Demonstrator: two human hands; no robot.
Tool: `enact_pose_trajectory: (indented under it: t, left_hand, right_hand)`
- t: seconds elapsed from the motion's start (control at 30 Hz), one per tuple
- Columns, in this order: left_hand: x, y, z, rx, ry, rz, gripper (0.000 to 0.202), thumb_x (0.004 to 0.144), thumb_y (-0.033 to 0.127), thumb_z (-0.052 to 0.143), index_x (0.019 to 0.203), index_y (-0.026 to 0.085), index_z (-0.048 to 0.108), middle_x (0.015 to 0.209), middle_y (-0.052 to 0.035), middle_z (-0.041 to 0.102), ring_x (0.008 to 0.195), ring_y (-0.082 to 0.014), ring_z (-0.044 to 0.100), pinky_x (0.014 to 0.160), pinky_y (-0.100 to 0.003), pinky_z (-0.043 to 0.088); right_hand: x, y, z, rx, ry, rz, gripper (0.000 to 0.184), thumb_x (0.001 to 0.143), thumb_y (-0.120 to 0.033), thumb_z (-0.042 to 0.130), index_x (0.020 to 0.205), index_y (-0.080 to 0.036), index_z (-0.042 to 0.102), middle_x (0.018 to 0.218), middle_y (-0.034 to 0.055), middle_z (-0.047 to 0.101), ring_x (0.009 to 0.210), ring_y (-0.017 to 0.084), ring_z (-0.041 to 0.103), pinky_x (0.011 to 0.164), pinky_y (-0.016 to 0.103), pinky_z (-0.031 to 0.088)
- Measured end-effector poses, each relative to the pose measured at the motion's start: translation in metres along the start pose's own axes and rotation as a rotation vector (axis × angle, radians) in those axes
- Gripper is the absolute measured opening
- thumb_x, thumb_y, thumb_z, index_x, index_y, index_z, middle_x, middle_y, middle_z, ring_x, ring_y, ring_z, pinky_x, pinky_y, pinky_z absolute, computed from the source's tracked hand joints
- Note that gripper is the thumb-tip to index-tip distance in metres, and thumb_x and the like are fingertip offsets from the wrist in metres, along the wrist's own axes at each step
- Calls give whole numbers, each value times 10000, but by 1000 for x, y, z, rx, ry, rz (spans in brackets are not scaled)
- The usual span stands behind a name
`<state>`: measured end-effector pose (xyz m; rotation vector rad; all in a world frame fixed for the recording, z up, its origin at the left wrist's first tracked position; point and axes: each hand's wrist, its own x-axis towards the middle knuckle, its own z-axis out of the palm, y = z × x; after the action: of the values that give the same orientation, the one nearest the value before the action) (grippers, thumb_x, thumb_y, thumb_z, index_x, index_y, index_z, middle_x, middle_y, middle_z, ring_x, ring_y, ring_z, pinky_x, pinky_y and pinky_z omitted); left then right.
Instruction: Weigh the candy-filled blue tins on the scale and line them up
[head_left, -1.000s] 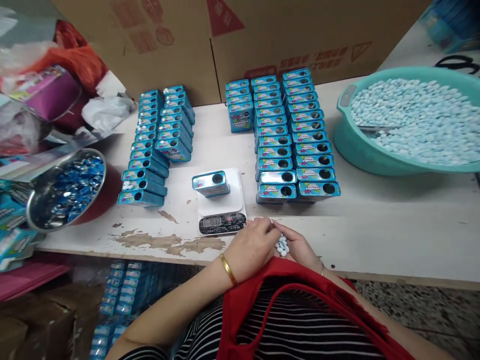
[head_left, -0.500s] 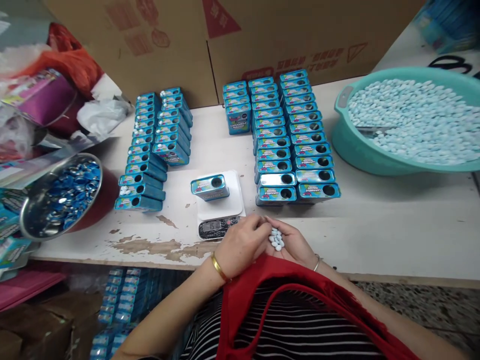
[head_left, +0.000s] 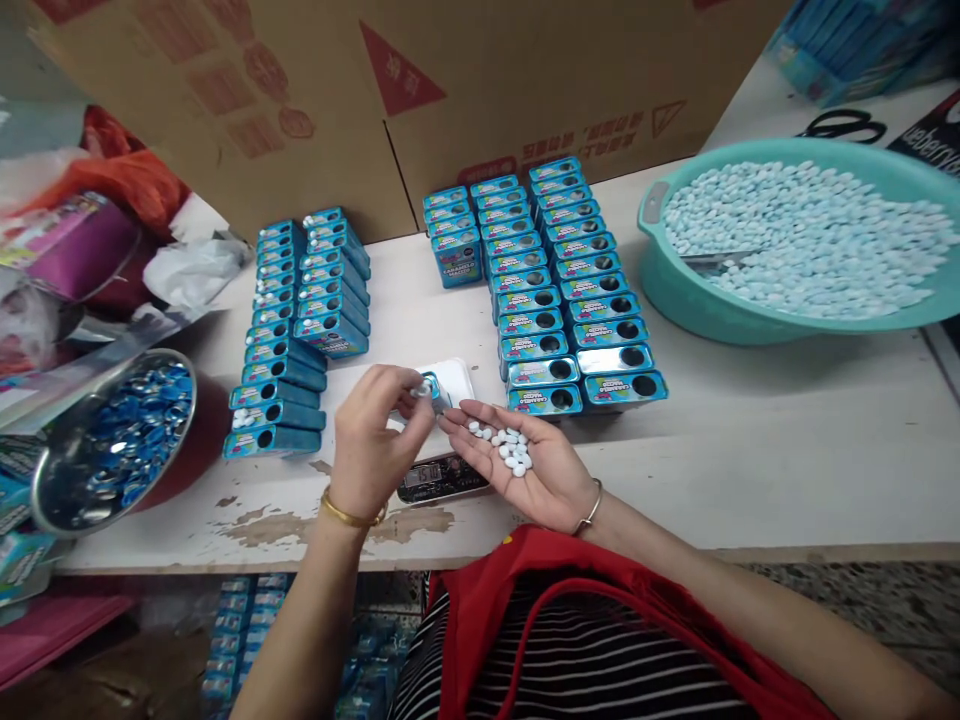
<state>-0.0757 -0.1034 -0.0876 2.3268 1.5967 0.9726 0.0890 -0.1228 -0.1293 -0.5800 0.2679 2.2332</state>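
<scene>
My left hand (head_left: 379, 430) is closed in a pinch on a small white candy (head_left: 422, 391), right at the round hole of a blue tin (head_left: 442, 393). That tin stands on a small white kitchen scale (head_left: 459, 376), mostly hidden behind my fingers. The scale's dark display panel (head_left: 442, 479) shows digits in front. Beside it my right hand (head_left: 536, 470) is palm up, cupping several pale candies (head_left: 514, 450), its fingertips near the tin.
Rows of open-holed blue tins (head_left: 536, 320) stand right of the scale, more tins (head_left: 277, 390) at left with candies on some tops. A turquoise basin (head_left: 675, 300) of candies is at right, a metal bowl (head_left: 191, 430) of blue caps at left. A cardboard box (head_left: 480, 90) stands behind.
My left hand has left the right palm and moved left to the tin on the scale, with a candy. My right hand has opened flatter and shifted slightly left. The view has shifted too.
</scene>
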Motion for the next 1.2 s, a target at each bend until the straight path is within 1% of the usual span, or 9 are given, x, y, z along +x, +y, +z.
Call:
enact_pose_trajectory:
  t: [0.17, 0.23, 0.3, 0.4, 0.5, 0.57, 0.7, 0.83, 1.2]
  left_hand:
    - [1, -12, -6, 80, -89, -29, 94, 823, 158, 572, 914, 166, 591, 783, -5, 593, 669, -93, 550, 640, -233, 476]
    - [-2, -11, -13, 42, -79, -69, 103, 827, 185, 586, 928, 175, 609, 810, -9, 622, 698, -102, 574, 664, -245, 489]
    - [-6, -10, -23, -29, -6, -158, 98, 829, 217, 602, 922, 192, 623, 841, -8, 643, 728, -111, 599, 686, -257, 505]
    - [-9, -10, -39, -122, 190, -283, 98, 817, 247, 633, 911, 220, 635, 854, 2, 648, 716, -114, 607, 677, -271, 518]
    - [-13, -13, -48, -152, 389, -308, 70, 793, 234, 667, 860, 224, 647, 780, 12, 627, 655, -106, 582, 627, -270, 495]
    - [-17, -16, -52, -159, 443, -323, 63, 788, 232, 675, 846, 225, 650, 754, 15, 614, 636, -101, 571, 610, -268, 480]
    - [-25, -23, -53, -157, 430, -362, 54, 794, 246, 670, 841, 231, 649, 766, 14, 612, 655, -103, 571, 632, -276, 479]
    - [-30, -30, -50, -161, 418, -321, 64, 779, 248, 680, 822, 214, 647, 750, 14, 614, 654, -106, 572, 624, -269, 476]
    - [-32, -43, -41, -71, 172, -289, 113, 827, 305, 617, 878, 205, 621, 835, -9, 628, 753, -129, 580, 711, -281, 495]
  right_hand:
    - [-2, -1, -13, -15, -17, 13, 248, 898, -173, 448, 1055, -66, 609, 1098, 148, 682, 1152, 200, 593, 987, 303, 484]
    - [-6, -1, -21, -21, 2, 20, 249, 897, -177, 451, 1043, -63, 617, 1091, 147, 686, 1157, 212, 590, 996, 311, 479]
    - [-11, -2, -28, -32, 28, 36, 253, 899, -173, 441, 1031, -58, 625, 1084, 148, 689, 1148, 221, 595, 999, 312, 478]
    - [-21, -3, -40, -53, 61, 69, 274, 909, -175, 417, 1035, -62, 633, 1097, 147, 687, 1140, 216, 602, 994, 300, 481]
    - [-31, -5, -50, -67, 123, 88, 279, 909, -165, 417, 1066, -71, 628, 1106, 140, 688, 1149, 208, 597, 992, 301, 483]
    - [-36, -6, -54, -69, 176, 94, 273, 903, -156, 429, 1077, -79, 624, 1105, 131, 692, 1155, 204, 592, 988, 303, 488]
    - [-43, -8, -56, -70, 228, 86, 279, 898, -151, 436, 1094, -75, 620, 1140, 137, 679, 1167, 214, 583, 971, 302, 501]
    - [-45, -7, -56, -79, 219, 75, 297, 896, -149, 438, 1124, -69, 611, 1176, 155, 660, 1167, 217, 583, 964, 303, 504]
    - [-45, -5, -59, -99, 182, 84, 296, 899, -166, 426, 1111, -90, 618, 1181, 134, 662, 1165, 195, 586, 979, 302, 489]
